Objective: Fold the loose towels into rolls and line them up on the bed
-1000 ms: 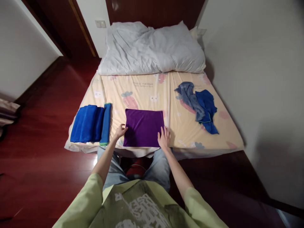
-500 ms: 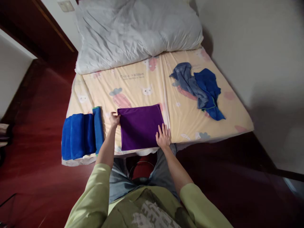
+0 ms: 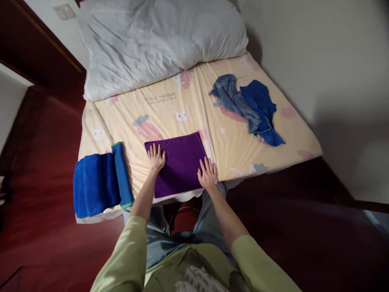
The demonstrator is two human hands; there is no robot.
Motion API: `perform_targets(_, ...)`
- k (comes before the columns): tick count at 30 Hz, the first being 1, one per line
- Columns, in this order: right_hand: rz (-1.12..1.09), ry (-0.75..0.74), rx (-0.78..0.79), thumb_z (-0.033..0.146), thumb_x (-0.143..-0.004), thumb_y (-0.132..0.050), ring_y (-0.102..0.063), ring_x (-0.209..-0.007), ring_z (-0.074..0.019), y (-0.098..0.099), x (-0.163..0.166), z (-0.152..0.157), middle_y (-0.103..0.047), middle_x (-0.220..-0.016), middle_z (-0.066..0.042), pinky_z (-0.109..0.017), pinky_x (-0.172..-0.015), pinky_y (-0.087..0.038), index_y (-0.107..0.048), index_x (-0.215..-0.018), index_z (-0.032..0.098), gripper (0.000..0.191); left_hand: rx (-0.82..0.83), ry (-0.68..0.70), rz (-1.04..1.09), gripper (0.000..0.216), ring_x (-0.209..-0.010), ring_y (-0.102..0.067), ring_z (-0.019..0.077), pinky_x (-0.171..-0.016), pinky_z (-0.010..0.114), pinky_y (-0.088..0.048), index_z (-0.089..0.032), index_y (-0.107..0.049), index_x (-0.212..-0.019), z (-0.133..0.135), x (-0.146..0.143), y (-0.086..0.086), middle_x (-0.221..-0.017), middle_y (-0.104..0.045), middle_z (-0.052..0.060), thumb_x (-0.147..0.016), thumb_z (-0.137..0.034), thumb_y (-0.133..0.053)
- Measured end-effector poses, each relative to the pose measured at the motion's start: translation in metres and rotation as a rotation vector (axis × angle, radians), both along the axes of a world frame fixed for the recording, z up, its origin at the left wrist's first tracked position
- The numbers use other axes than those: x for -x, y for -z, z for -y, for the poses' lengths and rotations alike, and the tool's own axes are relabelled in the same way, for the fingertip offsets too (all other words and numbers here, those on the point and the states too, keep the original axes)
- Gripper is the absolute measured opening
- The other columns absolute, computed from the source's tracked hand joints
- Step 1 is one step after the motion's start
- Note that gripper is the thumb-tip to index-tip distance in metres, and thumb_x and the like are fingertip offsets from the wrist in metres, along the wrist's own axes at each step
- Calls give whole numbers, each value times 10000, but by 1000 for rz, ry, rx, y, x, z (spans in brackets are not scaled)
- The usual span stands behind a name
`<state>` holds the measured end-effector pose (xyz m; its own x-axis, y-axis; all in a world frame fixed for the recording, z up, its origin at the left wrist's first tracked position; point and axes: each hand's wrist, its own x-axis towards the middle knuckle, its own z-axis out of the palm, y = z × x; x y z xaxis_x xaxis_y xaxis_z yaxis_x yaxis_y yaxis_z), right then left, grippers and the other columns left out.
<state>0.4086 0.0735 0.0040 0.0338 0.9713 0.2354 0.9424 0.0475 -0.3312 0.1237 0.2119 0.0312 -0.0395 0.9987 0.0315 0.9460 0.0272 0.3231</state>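
Note:
A folded purple towel (image 3: 180, 162) lies flat on the near edge of the bed (image 3: 188, 117). My left hand (image 3: 157, 157) rests palm down on the towel's left side, fingers spread. On the towel's right near corner my right hand (image 3: 207, 175) also lies flat with its fingers apart. Neither hand grips anything.
Blue folded and rolled towels (image 3: 99, 180) lie at the bed's left near corner. A crumpled pile of grey and blue cloths (image 3: 249, 107) sits at the right. A white duvet (image 3: 161, 38) covers the head end. Dark red wooden floor (image 3: 39, 162) lies to the left, a wall to the right.
My left hand went from pinching the towel's left edge to lying flat on it. The right hand stayed on the right corner. The camera tilted and shifted.

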Motion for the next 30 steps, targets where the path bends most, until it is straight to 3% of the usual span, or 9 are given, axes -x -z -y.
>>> perform_targets(7, -9, 14, 25, 344, -1057, -437, -234, -1627, -274, -3, 1, -1, -282, -1739, -72, -552, -1330, -150, -406, -1638, 225, 594, -46, -18, -34, 686, -1641, -61, 371, -1317, 614, -53, -125, -398, -1641, -8, -1, -1, -1757, -175, 154, -1047, -466, -422)
perform_targets(11, -10, 19, 93, 334, -1046, -437, -212, -1633, -277, -8, 1, -1, -256, -1748, -59, -551, -1334, -139, -380, -1653, 235, 617, -66, 42, 38, 681, -1643, -27, 360, -1319, 622, -45, -103, -384, -1644, 34, -23, -4, -1755, -155, 170, -1053, -441, -405)
perform_targets(15, -12, 16, 119, 338, -1049, -421, -197, -1637, -276, -8, 0, -1, -233, -1756, -49, -551, -1336, -127, -365, -1659, 239, 621, -19, 84, 80, 664, -1644, -62, 338, -1326, 609, -69, -169, -384, -1654, 81, -34, -4, -1758, -167, 128, -1047, -436, -428)
perform_targets(25, 37, 13, 138, 366, -1068, -362, -227, -1621, -286, -10, -1, 0, -277, -1745, -89, -561, -1318, -143, -385, -1646, 209, 599, -32, 20, 115, 636, -1643, -109, 310, -1336, 551, -103, -154, -435, -1624, 128, -11, -6, -1750, -203, 142, -1050, -427, -421)
perform_targets(28, 39, -1, 144, 375, -1074, -354, -322, -1564, -318, -16, -8, -6, -400, -1685, -116, -577, -1289, -198, -496, -1578, 196, 554, -49, -10, 142, 637, -1643, -119, 295, -1338, 536, -115, -139, -438, -1621, 139, -5, 0, -1747, -202, 153, -1051, -422, -403)
perform_targets(30, 12, 30, 129, 381, -1077, -346, -430, -1468, -338, -23, -13, -27, -528, -1578, -146, -579, -1249, -262, -599, -1482, 187, 516, -46, -33, 168, 636, -1643, -121, 288, -1337, 538, -117, -155, -444, -1619, 141, -3, 3, -1748, -196, 141, -1041, -419, -416)
